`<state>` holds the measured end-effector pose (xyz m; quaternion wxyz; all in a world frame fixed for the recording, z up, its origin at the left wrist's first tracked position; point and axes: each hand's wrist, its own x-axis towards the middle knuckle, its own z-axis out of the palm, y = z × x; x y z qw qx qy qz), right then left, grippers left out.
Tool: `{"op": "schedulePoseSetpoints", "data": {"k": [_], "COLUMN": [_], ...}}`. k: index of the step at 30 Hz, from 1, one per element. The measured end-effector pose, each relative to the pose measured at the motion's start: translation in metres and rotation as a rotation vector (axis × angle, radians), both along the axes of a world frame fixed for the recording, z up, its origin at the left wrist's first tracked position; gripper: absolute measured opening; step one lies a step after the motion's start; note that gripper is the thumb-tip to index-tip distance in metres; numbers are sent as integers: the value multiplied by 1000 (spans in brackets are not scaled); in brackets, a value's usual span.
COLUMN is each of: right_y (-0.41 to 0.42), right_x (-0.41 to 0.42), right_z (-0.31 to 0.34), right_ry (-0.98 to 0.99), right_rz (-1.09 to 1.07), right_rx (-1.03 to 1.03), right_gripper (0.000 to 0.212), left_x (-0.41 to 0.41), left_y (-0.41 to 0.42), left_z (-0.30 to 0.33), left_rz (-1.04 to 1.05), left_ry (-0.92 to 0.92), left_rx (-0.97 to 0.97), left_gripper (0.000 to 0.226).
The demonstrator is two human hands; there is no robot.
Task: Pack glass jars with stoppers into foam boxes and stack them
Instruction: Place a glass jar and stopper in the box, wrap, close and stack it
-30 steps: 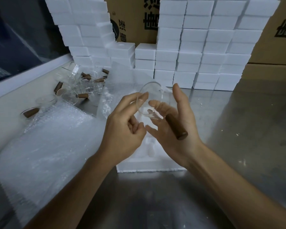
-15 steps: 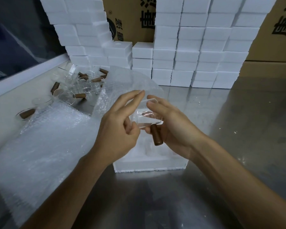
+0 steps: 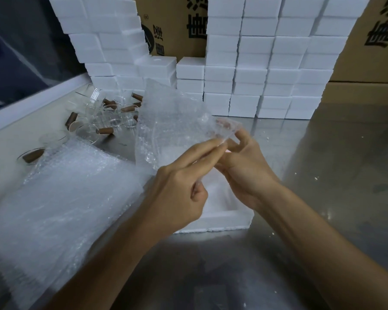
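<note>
A: Hands first. Where are they?

B: Both are raised over the open foam box [image 3: 229, 220], which sits on the steel desk [image 3: 323, 175]. The left hand [image 3: 177, 193] has its index and middle fingers stretched forward, and their tips pinch the edge of a bubble wrap sheet [image 3: 173, 126] against the right hand's thumb. Its other fingers curl into the palm.

A: And the right hand?

B: The right hand [image 3: 244, 166] is just behind the left fingertips, fingers curled and gripping something bundled inside the wrap.

A: The jar?

B: Blurred, but a brown stopper [image 3: 225, 124] shows through the wrap just above the right fingers. The glass jar itself I cannot make out clearly; it seems to be inside that wrapped lump, held above the far edge of the box.

A: Is the box empty?

B: Its hollow is mostly hidden by the hands, so I cannot tell.

A: What else is on the desk?

B: To the left, a stack of bubble wrap sheets [image 3: 65, 198] lies flat. Beyond it, a heap of loose glass jars [image 3: 108, 117] with brown stoppers lies on its side near the desk's pale left edge. Along the back stand stacked closed foam boxes [image 3: 267, 74], many rows high, with cardboard cartons [image 3: 179, 21] behind them bearing dark printed characters.
</note>
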<state>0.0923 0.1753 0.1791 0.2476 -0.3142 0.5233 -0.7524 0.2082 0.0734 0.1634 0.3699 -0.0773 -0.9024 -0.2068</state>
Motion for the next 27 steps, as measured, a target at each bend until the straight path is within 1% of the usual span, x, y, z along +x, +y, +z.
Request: {"op": "schedulePoseSetpoints", "data": {"k": [2, 3, 4, 5, 6, 7, 8, 10, 11, 12, 13, 14, 16, 17, 18, 19, 20, 22, 24, 25, 27], "right_y": [-2, -3, -3, -3, -2, -2, -1, 1, 1, 2, 3, 3, 5, 6, 8, 8, 9, 11, 10, 13, 21], "right_x": [1, 1, 1, -1, -2, -2, -1, -1, -1, -2, -3, -2, -4, -5, -4, -4, -2, -2, -5, -6, -2], "right_z": [-2, -3, -4, -6, -8, -10, -9, -7, -6, -4, -3, -1, 4, 6, 12, 15, 18, 15, 4, -4, -3], "right_ry": [367, 545, 684, 776, 821, 820, 769, 562, 464, 382, 345, 344, 450, 522, 571, 604, 614, 597, 585, 523, 413], "right_rz": [-166, -234, -279, -295, -294, -289, -275, -192, -128, -52, 24, 87, 152, 162, 162, 148, 133, 120, 83, 90, 125], "right_rx": [56, 87, 126, 168, 206, 231, 239, 180, 141, 106, 78, 67, 88, 122, 153, 176, 195, 266, 397, 449, 476], "right_gripper": [51, 51, 53, 53, 50, 47, 42, 29, 27, 30, 33, 37, 41, 46, 56, 61, 59, 44, 53, 56, 56], "left_x": [-1, -1, -2, -1, -1, -1, -1, 0, 0, 0, 1, 2, 4, 4, 4, 4, 3, 0, -2, -2, -1], "left_y": [8, 11, 13, 15, 16, 17, 18, 17, 16, 14, 12, 10, 9, 10, 11, 13, 15, 21, 29, 33, 37], "left_z": [-1, -2, -2, -2, -2, -2, -1, 1, 3, 6, 7, 9, 10, 9, 7, 6, 4, 2, -1, -2, -5], "left_rz": [-30, -45, -58, -69, -76, -79, -81, -81, -75, -60, -39, -20, -6, -10, -21, -39, -60, -105, -163, -196, -238], "left_ry": [8, 6, 2, -4, -7, -5, -1, 10, 17, 25, 35, 41, 28, 16, 4, -8, -18, -26, -40, -44, -25], "left_rx": [21, 38, 59, 82, 104, 119, 127, 130, 114, 82, 45, 10, -51, -75, -91, -97, -97, -88, -57, -45, -27], "left_gripper": [76, 75, 75, 74, 74, 74, 73, 73, 73, 73, 73, 72, 73, 75, 78, 80, 82, 82, 81, 80, 74]}}
